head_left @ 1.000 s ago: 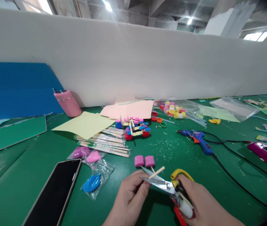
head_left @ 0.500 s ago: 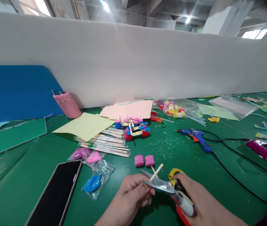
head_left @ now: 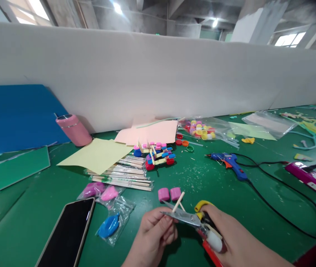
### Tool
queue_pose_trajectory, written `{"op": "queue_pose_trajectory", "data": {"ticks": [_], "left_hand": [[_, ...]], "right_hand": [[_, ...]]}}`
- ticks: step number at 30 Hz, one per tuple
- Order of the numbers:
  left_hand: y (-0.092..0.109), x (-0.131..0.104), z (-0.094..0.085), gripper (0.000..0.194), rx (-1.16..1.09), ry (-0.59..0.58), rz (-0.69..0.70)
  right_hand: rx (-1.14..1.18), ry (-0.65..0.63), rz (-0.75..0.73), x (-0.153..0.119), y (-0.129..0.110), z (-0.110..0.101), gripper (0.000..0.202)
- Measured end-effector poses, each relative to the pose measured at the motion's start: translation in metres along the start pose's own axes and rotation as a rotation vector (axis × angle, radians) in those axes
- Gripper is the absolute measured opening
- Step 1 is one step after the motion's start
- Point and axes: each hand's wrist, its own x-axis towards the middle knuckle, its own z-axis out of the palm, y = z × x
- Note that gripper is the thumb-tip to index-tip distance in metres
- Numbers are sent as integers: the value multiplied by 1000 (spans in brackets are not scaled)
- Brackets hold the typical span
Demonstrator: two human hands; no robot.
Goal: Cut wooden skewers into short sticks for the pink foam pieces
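My left hand [head_left: 158, 228] pinches a thin wooden stick [head_left: 178, 201], which slants up out of the fingers. In my right hand [head_left: 224, 231] is a pair of scissors [head_left: 186, 217] with yellow and red handles; the blades stand apart, with the stick between them. A second short stick end shows behind the blades. Just beyond lie two pink bottle caps [head_left: 164, 194] side by side. Farther back sits a small assembly [head_left: 160, 154] of sticks and coloured caps, next to bundles of wrapped wooden sticks [head_left: 124, 176].
A phone [head_left: 66, 233] and bagged clay [head_left: 109, 225] lie at left, a pink cup [head_left: 74, 129] behind. A blue glue gun [head_left: 227, 163] with a black cord running to a purple power strip [head_left: 310, 178] lies right. A bag of caps [head_left: 201, 129] and paper [head_left: 96, 154] lie at the back.
The view has shifted slightly. My hands still hold the stick and scissors in much the same pose, with the stick between the blades.
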Motion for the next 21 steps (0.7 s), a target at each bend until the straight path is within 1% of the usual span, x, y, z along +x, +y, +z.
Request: {"op": "queue_pose_trajectory", "data": {"ticks": [4, 9, 11, 15, 17, 19, 21], "left_hand": [[0, -1, 1, 16, -103, -87, -51], [0, -1, 1, 17, -142, -103, -94], [-1, 0, 0, 19, -91, -72, -76], [-4, 1, -5, 25, 192, 58, 53], [-4, 1, -6, 28, 271, 78, 86], [-3, 0, -6, 26, 212, 54, 75], [-2, -1, -5, 23, 72, -3, 29]], "right_hand": [[28, -12, -10, -1, -2, -1, 18], [42, -105, 55, -2, -5, 0, 17], [26, -117, 76, -2, -5, 1, 18], [-19, -94, 108, 1, -3, 3, 19], [-5, -76, 101, 2, -3, 3, 20], [31, -62, 75, 2, -4, 1, 21], [55, -56, 50, 0, -7, -1, 22]]}}
